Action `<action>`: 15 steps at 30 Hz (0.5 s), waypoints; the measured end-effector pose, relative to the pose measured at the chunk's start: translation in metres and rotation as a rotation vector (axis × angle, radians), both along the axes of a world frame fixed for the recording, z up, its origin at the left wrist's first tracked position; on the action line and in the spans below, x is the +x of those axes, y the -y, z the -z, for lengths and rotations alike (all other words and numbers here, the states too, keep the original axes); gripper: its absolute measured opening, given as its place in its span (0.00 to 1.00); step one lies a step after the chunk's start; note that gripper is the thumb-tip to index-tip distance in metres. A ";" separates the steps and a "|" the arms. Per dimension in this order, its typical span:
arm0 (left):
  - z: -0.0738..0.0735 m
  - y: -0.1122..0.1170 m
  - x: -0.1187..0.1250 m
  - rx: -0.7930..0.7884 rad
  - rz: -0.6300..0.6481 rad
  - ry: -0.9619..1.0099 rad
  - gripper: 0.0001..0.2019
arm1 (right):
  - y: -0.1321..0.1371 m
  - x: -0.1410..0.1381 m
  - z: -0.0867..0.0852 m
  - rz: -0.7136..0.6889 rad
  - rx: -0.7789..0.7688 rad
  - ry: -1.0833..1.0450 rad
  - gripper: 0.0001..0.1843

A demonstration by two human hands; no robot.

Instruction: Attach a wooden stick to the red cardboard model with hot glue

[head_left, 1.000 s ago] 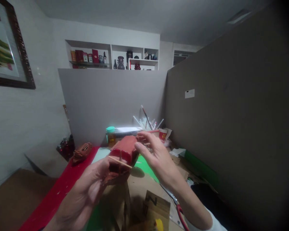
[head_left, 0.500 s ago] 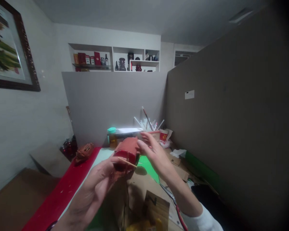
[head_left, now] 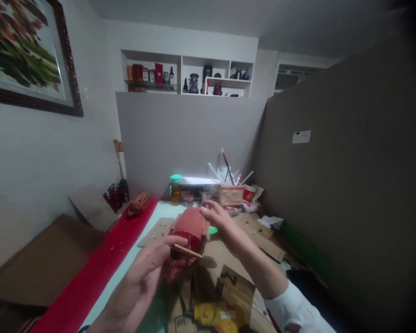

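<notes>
Grey partitions box in a cluttered desk [head_left: 138, 259] with cardboard scraps and a red strip down the left side. Head view only: left hand [head_left: 143, 282] grips a red model [head_left: 189, 236] from below, held up over the desk, a thin stick [head_left: 188, 251] poking out by the thumb. Right hand [head_left: 225, 226] rests its fingertips on the model's top, loosely curled. I'd say brace it firmly underneath and press light up top so nothing crushes. Writing: the red cup [head_left: 249, 193] and the partition sticker [head_left: 301, 136] are too blurry to read
</notes>
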State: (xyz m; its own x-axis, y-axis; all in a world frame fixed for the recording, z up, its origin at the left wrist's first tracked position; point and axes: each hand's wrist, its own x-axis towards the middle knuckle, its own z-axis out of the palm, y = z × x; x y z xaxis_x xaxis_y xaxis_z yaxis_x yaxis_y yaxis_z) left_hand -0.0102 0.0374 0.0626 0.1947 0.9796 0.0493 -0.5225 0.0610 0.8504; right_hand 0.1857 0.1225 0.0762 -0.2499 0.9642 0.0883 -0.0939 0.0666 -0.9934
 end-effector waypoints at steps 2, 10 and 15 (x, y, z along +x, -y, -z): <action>0.002 0.008 -0.006 -0.050 -0.023 0.012 0.11 | 0.002 -0.005 0.001 -0.027 -0.018 0.003 0.26; 0.019 0.038 -0.040 -0.151 -0.243 0.129 0.14 | -0.002 -0.025 0.006 0.010 -0.067 -0.019 0.22; 0.023 0.048 -0.070 -0.166 -0.400 0.129 0.08 | -0.008 -0.028 0.008 0.028 -0.123 -0.021 0.21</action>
State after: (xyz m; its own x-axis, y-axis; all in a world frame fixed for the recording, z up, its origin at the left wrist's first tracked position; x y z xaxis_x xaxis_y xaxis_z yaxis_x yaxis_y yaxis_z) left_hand -0.0803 -0.0108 0.0399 -0.1985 0.9732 -0.1159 -0.6336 -0.0372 0.7727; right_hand 0.1577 0.1308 0.0685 -0.2217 0.9748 -0.0262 -0.1150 -0.0528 -0.9920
